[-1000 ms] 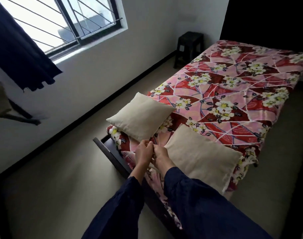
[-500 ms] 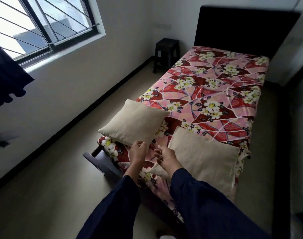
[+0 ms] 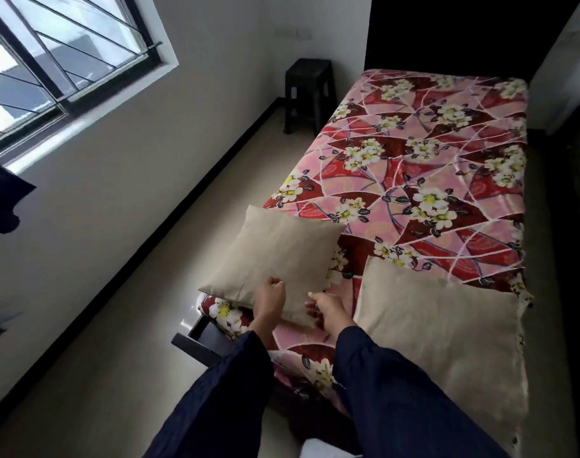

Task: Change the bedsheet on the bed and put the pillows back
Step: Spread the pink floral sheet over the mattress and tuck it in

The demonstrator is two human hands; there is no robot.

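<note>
Colours in front of you
Your bedsheet (image 3: 447,180) is red and pink with white-yellow flowers; left pillow (image 3: 275,252) and right pillow (image 3: 440,338) plain beige; your sleeves (image 3: 414,408) navy.

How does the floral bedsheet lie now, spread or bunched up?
Spread: the floral bedsheet covers the mattress smoothly to the far end, and its near edge hangs over the bed frame.

Bed w/ floral sheet, 2 beige pillows at near end.
Bed (image 3: 197,343) runs 6 to 12 o'clock; red-pink floral bedsheet (image 3: 424,166) covers the top and hangs over the 6 o'clock end. Left pillow (image 3: 275,256) at 9 o'clock side, turned cornerwise, one corner at bed edge. Right pillow (image 3: 447,345) at 3 o'clock side, flat, apart from the other.
</note>
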